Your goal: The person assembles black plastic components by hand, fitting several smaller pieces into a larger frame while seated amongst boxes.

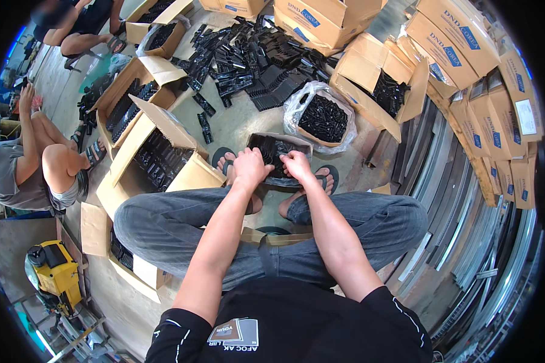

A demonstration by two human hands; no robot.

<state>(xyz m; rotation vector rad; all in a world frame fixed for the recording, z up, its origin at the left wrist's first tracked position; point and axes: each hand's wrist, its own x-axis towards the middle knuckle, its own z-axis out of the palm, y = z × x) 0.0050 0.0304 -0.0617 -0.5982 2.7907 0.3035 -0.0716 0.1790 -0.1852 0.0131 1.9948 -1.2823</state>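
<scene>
Both hands work over a small open carton (304, 143) between my feet, with dark black pieces inside. My left hand (250, 167) is closed at the carton's near left side, its fingers curled inward. Facing it, my right hand (297, 165) has thumb and fingers pinched together at the near right side. Whatever either hand grips is too small and dark to make out. Just beyond the carton stands a box lined with clear plastic (323, 118), full of small black parts. A large pile of black plates (254, 60) lies on the floor farther off.
Open cartons of black parts (163, 160) stand at my left; another open carton (375, 81) is at far right. Stacked closed boxes (451, 45) and long metal profiles (448, 193) line the right. Two people sit at the left, near a yellow machine (57, 272).
</scene>
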